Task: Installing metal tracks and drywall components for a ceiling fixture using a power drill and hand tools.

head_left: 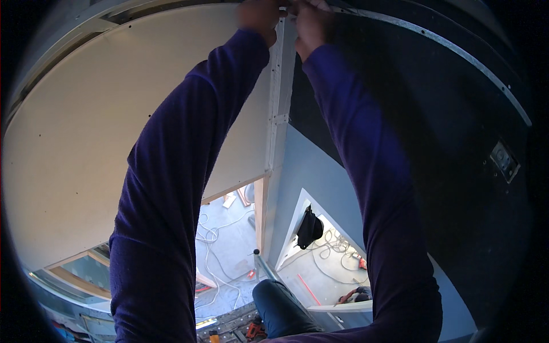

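Both my arms, in dark purple sleeves, reach up to the top edge of the head view. My left hand [259, 18] is closed, its fingers turned toward the corner where a pale panel [114, 114] meets a dark wall [446, 188]. Close beside it, my right hand [311, 26] is also closed, with fingertips almost meeting the left ones. Whatever small thing they pinch is too blurred to name. Just below the hands, a light metal corner strip [277, 68] runs down between the panels. A perforated metal rail [423, 31] curves away to the right.
An electrical box [504, 160] is set in the dark wall. Below, a triangular opening [291, 220] has a black cap-like item [309, 228] hanging in it. Cables [211, 234] lie on the floor. Tools, including an orange-red one [255, 330], lie near my leg [280, 308].
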{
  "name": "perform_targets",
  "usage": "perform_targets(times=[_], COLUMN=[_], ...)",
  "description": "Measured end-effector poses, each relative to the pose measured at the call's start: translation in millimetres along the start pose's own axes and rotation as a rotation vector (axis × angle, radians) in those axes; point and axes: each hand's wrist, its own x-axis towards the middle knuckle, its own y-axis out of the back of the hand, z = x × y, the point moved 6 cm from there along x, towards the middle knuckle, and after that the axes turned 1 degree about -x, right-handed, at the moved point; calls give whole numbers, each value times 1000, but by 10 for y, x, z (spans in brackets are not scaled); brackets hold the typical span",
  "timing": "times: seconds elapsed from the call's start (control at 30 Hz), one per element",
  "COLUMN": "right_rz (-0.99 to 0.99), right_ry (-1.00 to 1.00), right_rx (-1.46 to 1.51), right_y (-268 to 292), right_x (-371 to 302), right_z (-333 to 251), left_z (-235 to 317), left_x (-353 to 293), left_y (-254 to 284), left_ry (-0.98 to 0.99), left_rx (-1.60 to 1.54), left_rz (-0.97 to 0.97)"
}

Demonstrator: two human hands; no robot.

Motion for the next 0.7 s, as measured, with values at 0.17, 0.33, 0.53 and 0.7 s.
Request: perform_targets(times=[0.17,0.33,0.53,0.7], right_rz=[-143,-55,-196,-251], right_ry=[241,523,597,200], right_rx=[-72,-698,-815,-693], right_y=[193,61,119,510], right_x=[143,-240,-134,233], right_z=[-89,-571,-512,-68], left_z=[192,672,627,398], left_x=[-65,-301,-279,-435], left_y=[-122,22,35,-393], left_ry=[141,-270,-276,-36], left_rx=[-67,652,677,906], left_rz=[261,269,98,-394])
